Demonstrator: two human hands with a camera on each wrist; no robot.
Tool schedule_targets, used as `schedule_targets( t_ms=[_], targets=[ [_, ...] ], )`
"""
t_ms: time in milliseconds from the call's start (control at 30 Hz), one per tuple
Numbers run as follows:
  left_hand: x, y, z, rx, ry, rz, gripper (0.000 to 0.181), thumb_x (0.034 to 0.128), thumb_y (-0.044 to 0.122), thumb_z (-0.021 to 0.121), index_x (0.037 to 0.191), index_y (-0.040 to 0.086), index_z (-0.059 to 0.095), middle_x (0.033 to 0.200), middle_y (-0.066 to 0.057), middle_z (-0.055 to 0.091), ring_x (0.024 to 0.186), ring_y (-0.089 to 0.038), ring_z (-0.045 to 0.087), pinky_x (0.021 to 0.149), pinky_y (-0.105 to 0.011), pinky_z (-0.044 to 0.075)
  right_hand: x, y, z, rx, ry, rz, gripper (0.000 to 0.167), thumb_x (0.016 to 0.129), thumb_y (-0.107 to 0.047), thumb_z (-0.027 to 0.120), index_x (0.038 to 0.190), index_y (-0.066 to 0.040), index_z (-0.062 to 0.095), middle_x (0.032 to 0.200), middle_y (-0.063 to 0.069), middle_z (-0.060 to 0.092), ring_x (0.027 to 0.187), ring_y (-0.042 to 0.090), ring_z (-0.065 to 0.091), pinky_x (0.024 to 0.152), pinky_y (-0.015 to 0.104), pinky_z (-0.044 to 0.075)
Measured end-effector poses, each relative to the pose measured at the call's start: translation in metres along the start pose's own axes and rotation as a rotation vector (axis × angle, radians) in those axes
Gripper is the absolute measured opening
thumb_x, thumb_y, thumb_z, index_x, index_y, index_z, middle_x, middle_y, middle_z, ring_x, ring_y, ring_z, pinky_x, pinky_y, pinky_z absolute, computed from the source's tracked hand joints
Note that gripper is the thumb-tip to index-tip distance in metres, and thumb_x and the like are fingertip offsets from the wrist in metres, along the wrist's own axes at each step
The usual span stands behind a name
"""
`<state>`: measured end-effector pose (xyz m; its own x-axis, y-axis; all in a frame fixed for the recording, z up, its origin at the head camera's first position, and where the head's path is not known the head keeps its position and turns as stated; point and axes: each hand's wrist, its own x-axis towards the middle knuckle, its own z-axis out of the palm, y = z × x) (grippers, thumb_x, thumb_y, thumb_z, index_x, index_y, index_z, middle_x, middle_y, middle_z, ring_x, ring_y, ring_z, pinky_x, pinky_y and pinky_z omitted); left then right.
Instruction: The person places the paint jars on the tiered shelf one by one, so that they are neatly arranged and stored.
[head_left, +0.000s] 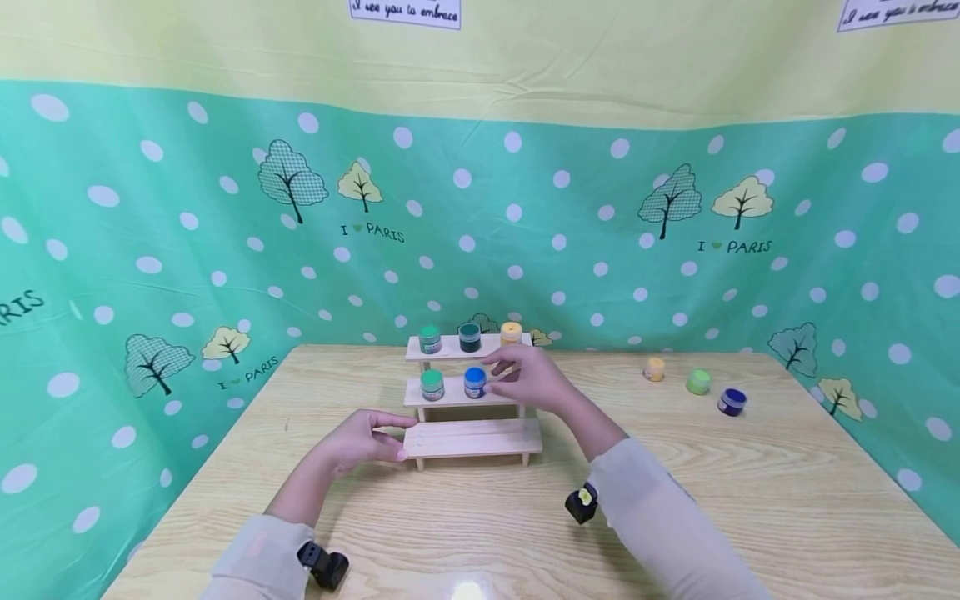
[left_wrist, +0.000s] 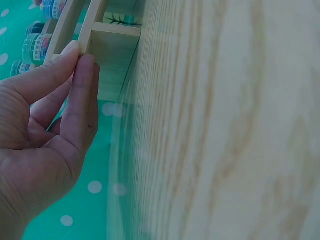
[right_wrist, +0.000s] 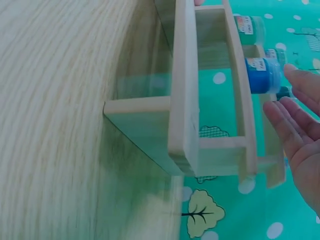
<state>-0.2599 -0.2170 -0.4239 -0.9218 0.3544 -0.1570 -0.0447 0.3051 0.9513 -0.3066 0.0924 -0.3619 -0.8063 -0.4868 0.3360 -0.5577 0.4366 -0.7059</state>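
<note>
A three-step wooden display stand stands on the table. At the left end of its lowest step, my left hand pinches the board between thumb and fingers, seen close in the left wrist view. A blue paint jar sits on the middle step, right of a green paint jar. Beside the blue jar hovers my right hand, thumb and fingers spread; in the right wrist view the fingertips look just apart from it. The top step bears a green jar, a dark green jar and a yellow-orange jar.
Right of the stand, a yellow-orange jar, a light green jar and a dark purple jar stand on the wood-grain table. A dotted green curtain hangs behind the table.
</note>
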Motion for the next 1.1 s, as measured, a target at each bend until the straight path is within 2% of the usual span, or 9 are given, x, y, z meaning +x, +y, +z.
schedule_targets(
  t_ms=[200, 433, 600, 733, 833, 967, 1033, 1100],
  targets=[
    [0.0, 0.001, -0.001, 0.0, 0.006, 0.0, 0.056, 0.0764, -0.009, 0.076, 0.129, -0.007, 0.058, 0.105, -0.02, 0.069, 0.088, -0.023, 0.068, 0.076, -0.034, 0.058, -0.009, -0.001, -0.011, 0.022, 0.042, -0.041, 0.034, 0.081, -0.006, 0.08, 0.113, -0.002, 0.07, 0.11, 0.011, 0.066, 0.095, 0.024, 0.065, 0.079, 0.028, 0.057],
    [0.0, 0.002, 0.0, -0.003, 0.003, -0.001, 0.057, 0.0768, -0.008, 0.076, 0.13, -0.007, 0.057, 0.106, -0.02, 0.069, 0.088, -0.023, 0.068, 0.077, -0.034, 0.058, -0.022, 0.002, -0.02, 0.052, 0.056, -0.011, 0.035, 0.081, -0.007, 0.08, 0.114, -0.005, 0.07, 0.11, 0.009, 0.065, 0.1, 0.03, 0.064, 0.082, 0.034, 0.057],
    [-0.001, 0.003, 0.0, -0.006, -0.009, 0.01, 0.056, 0.0776, -0.008, 0.076, 0.13, -0.008, 0.057, 0.104, -0.02, 0.069, 0.087, -0.022, 0.068, 0.077, -0.033, 0.058, -0.032, 0.003, -0.028, 0.074, 0.081, -0.017, 0.034, 0.081, -0.007, 0.08, 0.114, -0.006, 0.07, 0.11, 0.011, 0.066, 0.101, 0.031, 0.064, 0.082, 0.032, 0.057],
    [-0.001, 0.003, -0.001, -0.007, -0.009, 0.007, 0.056, 0.0776, -0.008, 0.076, 0.13, -0.007, 0.057, 0.102, -0.018, 0.07, 0.087, -0.021, 0.068, 0.077, -0.033, 0.058, -0.04, 0.003, -0.034, 0.1, 0.099, -0.029, 0.036, 0.081, -0.007, 0.08, 0.115, -0.006, 0.07, 0.116, 0.012, 0.065, 0.102, 0.031, 0.063, 0.082, 0.033, 0.057],
    [-0.001, 0.003, -0.001, -0.008, -0.01, 0.003, 0.056, 0.0774, -0.008, 0.076, 0.13, -0.007, 0.057, 0.101, -0.017, 0.07, 0.087, -0.022, 0.068, 0.077, -0.034, 0.058, -0.046, -0.001, -0.037, 0.108, 0.111, -0.03, 0.038, 0.081, -0.003, 0.079, 0.117, -0.001, 0.068, 0.118, 0.015, 0.064, 0.102, 0.034, 0.063, 0.083, 0.04, 0.057],
    [0.0, 0.002, -0.001, -0.013, -0.013, 0.005, 0.056, 0.0772, -0.009, 0.076, 0.13, -0.008, 0.057, 0.102, -0.018, 0.07, 0.088, -0.022, 0.068, 0.078, -0.034, 0.058, -0.053, 0.003, -0.041, 0.095, 0.124, -0.046, 0.039, 0.081, -0.003, 0.079, 0.118, -0.001, 0.068, 0.12, 0.015, 0.064, 0.103, 0.035, 0.063, 0.083, 0.036, 0.057],
    [0.0, 0.001, -0.001, -0.015, -0.01, 0.004, 0.056, 0.077, -0.009, 0.076, 0.13, -0.008, 0.057, 0.103, -0.018, 0.069, 0.087, -0.022, 0.068, 0.077, -0.034, 0.058, -0.056, 0.009, -0.043, 0.084, 0.13, -0.063, 0.039, 0.08, -0.006, 0.08, 0.118, -0.005, 0.069, 0.12, 0.011, 0.064, 0.102, 0.032, 0.063, 0.081, 0.032, 0.057],
    [0.001, 0.001, -0.001, -0.017, -0.009, 0.006, 0.056, 0.0769, -0.009, 0.076, 0.13, -0.007, 0.058, 0.103, -0.018, 0.069, 0.087, -0.022, 0.068, 0.077, -0.034, 0.058, -0.059, 0.011, -0.046, 0.073, 0.135, -0.071, 0.04, 0.081, -0.006, 0.08, 0.119, -0.004, 0.069, 0.12, 0.011, 0.064, 0.102, 0.033, 0.063, 0.081, 0.034, 0.057]
  ],
)
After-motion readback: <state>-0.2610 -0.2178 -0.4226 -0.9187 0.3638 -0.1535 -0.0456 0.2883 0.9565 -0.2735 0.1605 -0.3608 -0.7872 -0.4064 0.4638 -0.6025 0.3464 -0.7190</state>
